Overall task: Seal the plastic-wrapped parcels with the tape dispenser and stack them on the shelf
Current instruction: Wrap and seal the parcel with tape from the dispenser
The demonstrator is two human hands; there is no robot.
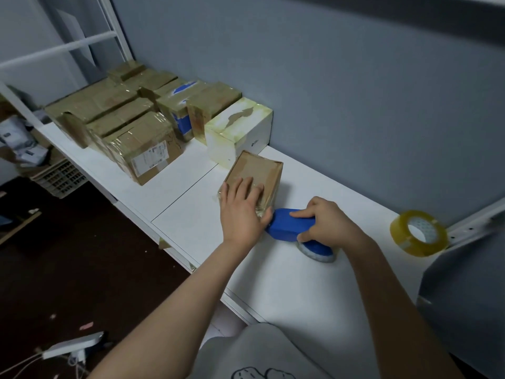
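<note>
My right grip (325, 220) curls round the dispenser (289, 224) at the parcel's (259, 165) near end; left grip (240, 206), spread, presses its top.

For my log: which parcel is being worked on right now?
The small brown parcel under the left hand, with the blue tape dispenser, gripped by the right hand, at its near end. The others sit grouped, untouched.
</note>
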